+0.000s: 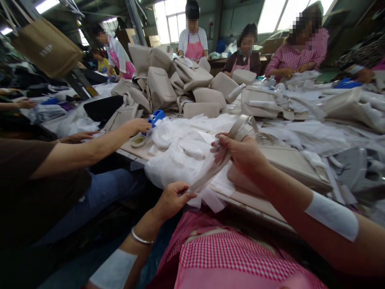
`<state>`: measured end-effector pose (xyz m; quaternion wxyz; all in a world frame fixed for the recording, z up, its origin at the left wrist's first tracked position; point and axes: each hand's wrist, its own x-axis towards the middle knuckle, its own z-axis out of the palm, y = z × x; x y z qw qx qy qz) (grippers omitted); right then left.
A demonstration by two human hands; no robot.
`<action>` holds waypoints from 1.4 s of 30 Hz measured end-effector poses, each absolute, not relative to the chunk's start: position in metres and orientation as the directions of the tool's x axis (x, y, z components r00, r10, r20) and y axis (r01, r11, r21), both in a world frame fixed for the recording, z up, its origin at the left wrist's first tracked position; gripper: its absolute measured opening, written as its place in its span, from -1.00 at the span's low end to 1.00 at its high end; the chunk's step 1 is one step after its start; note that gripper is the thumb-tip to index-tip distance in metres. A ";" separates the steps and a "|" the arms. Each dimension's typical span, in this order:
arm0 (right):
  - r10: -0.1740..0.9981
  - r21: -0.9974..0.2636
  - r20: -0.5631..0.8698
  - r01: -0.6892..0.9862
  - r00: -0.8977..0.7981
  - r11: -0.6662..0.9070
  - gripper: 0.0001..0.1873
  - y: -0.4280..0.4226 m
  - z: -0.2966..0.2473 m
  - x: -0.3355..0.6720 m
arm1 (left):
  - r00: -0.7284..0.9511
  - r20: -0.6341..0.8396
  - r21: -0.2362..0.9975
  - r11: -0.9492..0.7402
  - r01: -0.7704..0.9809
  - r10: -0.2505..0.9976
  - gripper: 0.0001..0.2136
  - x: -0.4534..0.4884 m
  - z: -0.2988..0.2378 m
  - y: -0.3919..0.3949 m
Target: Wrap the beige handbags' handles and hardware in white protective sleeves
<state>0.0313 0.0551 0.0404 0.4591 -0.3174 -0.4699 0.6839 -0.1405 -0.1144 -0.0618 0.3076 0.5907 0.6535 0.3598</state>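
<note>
Here's the left hand [173, 200], low and near, thumb and fingers pinching the near end of a beige bag strap [216, 170]. Up and to the right, the right hand [245, 154] has its fingers closed around the same strap, just below the loop that rises above its knuckles. So the strap runs slantwise between the 2 hands, over the near edge of the bench [258, 204], with crumpled white wrapping [177, 148] just to its left.

Under the right forearm, a beige handbag [282, 164] lies on the bench, partly hidden by that arm. A silver bangle [142, 237] circles the left wrist, and a white patch shows on each forearm. Near and low, there's the pink gingham apron [231, 257].

Over to the left, a co-worker's hand [140, 126] is right by a blue tape dispenser [156, 117]; whether they touch is hard to make out. A roll of tape [138, 140] lies just nearer. Farther back, beige bags are heaped high in a pile [162, 86], and beyond it 3 co-workers face this way across the bench. Far left, a tan tote bag [48, 46] hangs tilted.
</note>
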 end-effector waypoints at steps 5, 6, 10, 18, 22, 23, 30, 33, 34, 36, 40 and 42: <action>0.953 -0.936 0.030 -0.343 -0.302 -0.080 -0.77 0.053 0.033 0.031 | -0.220 0.340 0.462 0.042 0.886 0.914 -0.82 -0.139 -0.051 -0.125; 0.950 -0.935 0.027 -0.345 -0.312 -0.087 -0.75 0.051 0.032 0.029 | -0.240 0.377 0.426 0.063 0.903 0.895 -0.84 -0.138 -0.047 -0.127; 0.938 -0.930 -0.004 -0.343 -0.347 -0.130 -0.76 0.042 0.028 0.023 | -0.310 0.092 0.707 0.157 0.690 0.946 -0.80 -0.129 -0.038 -0.130; 0.945 -0.942 -0.040 -0.303 -0.325 -0.144 -0.72 0.043 0.024 0.030 | -0.166 -0.255 0.954 0.275 0.116 0.953 -0.67 -0.118 -0.040 -0.129; 0.948 -0.938 -0.041 -0.314 -0.314 -0.145 -0.72 0.044 0.025 0.032 | -0.107 -0.192 0.981 0.193 0.000 0.976 -0.65 -0.114 -0.039 -0.129; 0.947 -0.936 -0.040 -0.320 -0.318 -0.147 -0.72 0.043 0.025 0.032 | -0.118 -0.190 0.982 0.191 0.001 0.975 -0.67 -0.113 -0.039 -0.128; 0.938 -0.911 -0.047 -0.369 -0.345 -0.181 -0.71 0.041 0.023 0.032 | -0.328 0.024 0.722 0.211 0.659 0.944 -0.73 -0.101 -0.047 -0.117; 0.931 -0.902 -0.062 -0.380 -0.359 -0.207 -0.69 0.042 0.023 0.036 | -0.214 0.119 0.610 0.098 0.786 0.970 -0.82 -0.093 -0.046 -0.110; 0.931 -0.900 -0.065 -0.381 -0.360 -0.211 -0.68 0.042 0.023 0.038 | -0.195 0.157 0.598 0.064 0.799 0.968 -0.82 -0.090 -0.045 -0.107; 0.934 -0.900 -0.061 -0.385 -0.351 -0.203 -0.68 0.043 0.023 0.040 | -0.156 0.220 0.571 0.003 0.821 0.963 -0.73 -0.084 -0.042 -0.102; 0.941 -0.893 -0.049 -0.407 -0.336 -0.191 -0.69 0.042 0.025 0.043 | -0.106 0.197 0.639 -0.046 0.767 0.975 -0.72 -0.071 -0.037 -0.088; 0.939 -0.889 -0.051 -0.413 -0.341 -0.198 -0.69 0.041 0.026 0.044 | -0.135 0.158 0.749 -0.029 0.662 0.978 -0.72 -0.066 -0.036 -0.082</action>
